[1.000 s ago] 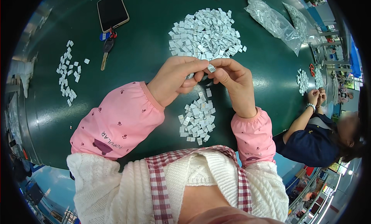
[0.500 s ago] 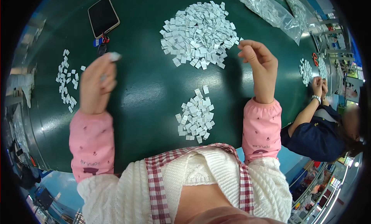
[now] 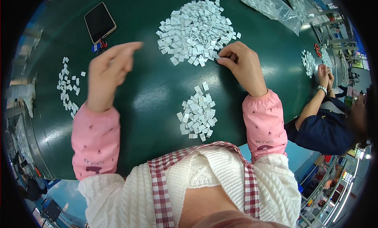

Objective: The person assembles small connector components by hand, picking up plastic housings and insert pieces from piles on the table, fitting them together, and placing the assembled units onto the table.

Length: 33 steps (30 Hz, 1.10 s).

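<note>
1. The right hand sits at the near edge of the big pile of small white tags on the dark green tabletop. Its fingers are curled and pinched onto one tag at the pile's rim, so it's closed on a tag.

2. The left hand is up over the tabletop, well apart from any pile, fingers loosely together and pointing toward the big pile. It's a bit blurred, but it looks empty and open.

3. A smaller pile of tags lies closer to the body, between the two pink sleeves. A third, scattered strip of tags runs along the left side, beyond the left hand.

4. Handling guess: these tags look paper-thin, light and flat, probably a little bendy. They'd slide on the smooth tabletop and stick in stacks, so pinching one by its edge with thumb and fingertip seems the way to go.

5. Orientation: each tag is a small rectangle lying flat. In the piles the long axes point every which way, no common direction. The pinched one is too small and too covered to tell which way it points.

6. Other stuff: a dark phone with keys just beside it at far left, clear plastic bags at the top right, and another person's hands working at a small tag pile on the right.
</note>
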Each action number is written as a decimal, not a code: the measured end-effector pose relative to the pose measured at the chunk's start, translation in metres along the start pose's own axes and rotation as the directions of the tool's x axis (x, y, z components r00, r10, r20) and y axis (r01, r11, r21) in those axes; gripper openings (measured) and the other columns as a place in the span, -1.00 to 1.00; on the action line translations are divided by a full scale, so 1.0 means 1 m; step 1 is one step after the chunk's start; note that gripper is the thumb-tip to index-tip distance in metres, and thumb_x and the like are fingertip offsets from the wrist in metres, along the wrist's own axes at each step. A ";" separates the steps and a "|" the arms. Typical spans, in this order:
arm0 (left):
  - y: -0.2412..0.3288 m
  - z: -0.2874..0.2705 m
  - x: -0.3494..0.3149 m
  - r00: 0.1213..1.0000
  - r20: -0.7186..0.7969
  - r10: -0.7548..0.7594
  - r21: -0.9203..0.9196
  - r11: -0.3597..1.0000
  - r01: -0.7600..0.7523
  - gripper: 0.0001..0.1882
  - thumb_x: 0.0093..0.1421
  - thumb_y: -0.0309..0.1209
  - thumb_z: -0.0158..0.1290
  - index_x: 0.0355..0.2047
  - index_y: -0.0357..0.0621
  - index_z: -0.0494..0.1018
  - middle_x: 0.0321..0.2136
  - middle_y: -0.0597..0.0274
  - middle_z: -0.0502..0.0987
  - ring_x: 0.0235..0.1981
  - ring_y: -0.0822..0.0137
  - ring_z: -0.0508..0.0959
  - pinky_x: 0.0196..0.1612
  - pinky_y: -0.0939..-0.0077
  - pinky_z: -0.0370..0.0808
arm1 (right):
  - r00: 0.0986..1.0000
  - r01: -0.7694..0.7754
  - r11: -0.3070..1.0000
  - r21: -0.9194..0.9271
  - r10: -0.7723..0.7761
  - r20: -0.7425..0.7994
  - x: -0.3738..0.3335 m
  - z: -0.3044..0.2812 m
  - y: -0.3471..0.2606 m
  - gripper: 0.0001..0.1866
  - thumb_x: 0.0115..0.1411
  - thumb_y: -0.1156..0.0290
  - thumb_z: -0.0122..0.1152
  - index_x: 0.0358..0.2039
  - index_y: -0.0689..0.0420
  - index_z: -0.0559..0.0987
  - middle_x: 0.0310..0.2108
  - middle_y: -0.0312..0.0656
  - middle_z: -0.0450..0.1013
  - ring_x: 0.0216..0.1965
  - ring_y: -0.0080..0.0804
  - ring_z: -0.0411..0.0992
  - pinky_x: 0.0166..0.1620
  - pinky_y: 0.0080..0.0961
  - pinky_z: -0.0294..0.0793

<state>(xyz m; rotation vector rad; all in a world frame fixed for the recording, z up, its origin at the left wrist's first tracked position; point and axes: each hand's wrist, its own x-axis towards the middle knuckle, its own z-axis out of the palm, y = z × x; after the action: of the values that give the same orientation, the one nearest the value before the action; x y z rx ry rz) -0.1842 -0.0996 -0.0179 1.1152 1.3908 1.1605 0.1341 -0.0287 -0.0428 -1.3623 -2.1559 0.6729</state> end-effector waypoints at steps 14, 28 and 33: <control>-0.010 0.104 0.038 0.790 0.573 -0.218 -0.305 0.838 0.452 -0.80 0.32 -0.38 0.06 -0.27 -0.30 0.55 -0.54 0.35 0.43 -0.70 0.74 0.11 -0.69 0.86 -0.05 | 0.862 0.432 0.899 -0.078 -0.437 -0.256 -0.001 0.000 -0.018 -0.79 -0.02 0.67 0.36 -0.33 0.17 0.64 -0.27 -0.26 0.50 -0.34 -0.46 0.42 -0.30 -0.59 0.38; -0.010 0.104 0.032 0.832 0.514 -0.208 -0.376 0.817 0.436 -0.83 0.29 -0.41 0.09 -0.34 -0.30 0.52 -0.50 0.26 0.45 -0.70 0.74 0.12 -0.70 0.88 -0.05 | 0.997 0.028 0.800 0.599 0.022 -0.075 -0.007 0.008 -0.026 -0.73 -0.01 0.64 0.43 -0.25 0.23 0.63 -0.30 -0.25 0.52 -0.35 -0.55 0.42 -0.24 -0.67 0.43; -0.011 0.105 0.033 0.817 0.535 -0.215 -0.393 0.792 0.467 -0.82 0.30 -0.41 0.08 -0.36 -0.29 0.51 -0.49 0.25 0.45 -0.70 0.73 0.13 -0.70 0.88 -0.05 | 0.997 -0.067 0.739 0.670 0.080 0.011 -0.008 0.007 -0.024 -0.73 0.04 0.69 0.39 -0.21 0.28 0.61 -0.31 -0.22 0.52 -0.33 -0.57 0.42 -0.18 -0.69 0.43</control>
<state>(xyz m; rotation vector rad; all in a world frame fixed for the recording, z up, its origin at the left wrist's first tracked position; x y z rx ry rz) -0.0839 -0.0582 -0.0408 0.6444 0.7907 0.8336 0.1165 -0.0466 -0.0337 -1.0332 -1.5807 1.3088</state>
